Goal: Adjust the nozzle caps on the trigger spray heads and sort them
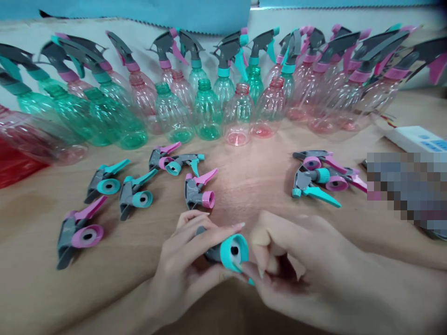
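Observation:
Near the front of the table, my left hand (190, 253) is wrapped round a grey trigger sprayer head (234, 251). Its teal collar faces up toward me, showing a white inside with a dark hole. Close by on the right, my right hand (293, 256) has its fingers curled in. The right thumb reaches the lower edge of the collar. Whatever those fingers pinch, if anything, is hidden. Just beyond the left hand lies a sprayer head with a pink collar (208, 199).
More loose sprayer heads lie at left (142, 199) and in a pile at right (316, 176). Uncapped bottles (207, 109) stand behind, and bottles with sprayers fitted (223, 88) line the wall. A white box (415, 137) and a pixelated patch are at far right.

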### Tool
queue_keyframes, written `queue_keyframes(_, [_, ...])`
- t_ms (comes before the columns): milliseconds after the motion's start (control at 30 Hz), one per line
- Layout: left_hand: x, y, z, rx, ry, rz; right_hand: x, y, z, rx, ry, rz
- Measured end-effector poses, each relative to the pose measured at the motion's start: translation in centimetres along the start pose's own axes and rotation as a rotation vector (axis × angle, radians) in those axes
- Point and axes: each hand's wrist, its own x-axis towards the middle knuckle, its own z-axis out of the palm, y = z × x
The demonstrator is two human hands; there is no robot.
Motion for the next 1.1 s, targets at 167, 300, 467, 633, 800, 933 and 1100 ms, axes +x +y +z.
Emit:
queue_keyframes(167, [-0.1,-0.2,0.2,-0.003,0.011,-0.032,0.1,0.6,0.6,0.021,0.048,-0.002])
queue_keyframes(300, [-0.1,-0.1,0.3,0.029,0.030,-0.023,0.1,0.7,1.0,-0.070,0.116,-0.037])
queue_keyframes(467, [-0.4,0.3,0.6,0.045,0.051,-0.008,0.5,-0.3,1.1,-0.358,0.252,-0.089])
queue_keyframes(633, [-0.5,0.9,0.8,0.110,0.063,-0.044,-0.1,-1.0,1.6,-0.739,0.292,-0.135])
queue_keyframes(800, [-0.4,1.4,0.8,0.165,0.048,-0.037,-1.7,-0.6,2.5,-0.868,0.304,-0.201])
queue_keyframes(933, [-0.2,1.4,0.7,0.204,0.040,-0.006,-1.9,-0.4,2.5,-0.801,0.221,-0.180])
queue_keyframes(1100, [-0.5,1.3,0.4,0.124,0.025,-0.073,-0.7,-0.8,1.3,-0.688,0.257,-0.149])
